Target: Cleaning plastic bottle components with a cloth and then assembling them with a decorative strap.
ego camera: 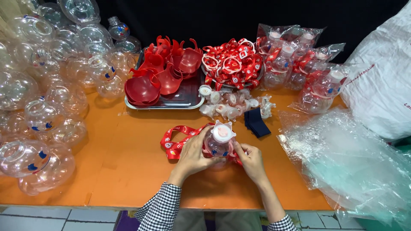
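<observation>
Both hands meet at the near middle of the orange table [128, 171], closed around a small clear plastic bottle [216, 147] with a white crown-shaped cap [223, 132]. The left hand [193, 154] wraps its fingers round the bottle's left side; the right hand [251, 160] pinches the right side with thumb and fingertips — both are grasping, not released. A red printed strap [175, 139] trails from the bottle toward 9 o'clock, lying on the table and partly under the left hand.

At 12 o'clock from the bottle lies a cluster of white caps [233, 105], with a dark blue folded piece [256, 122] just beside them at 1 o'clock. Farther out at 11 o'clock sits a metal tray [188, 100] of red plastic holders [160, 75], and beside it a plate heaped with red straps [231, 62]. Empty clear bottles [47, 107] pile up at 9 to 10 o'clock — bagged finished bottles [308, 72] stand at 1 to 2 o'clock, loose clear plastic bags [346, 158] at 3 o'clock.
</observation>
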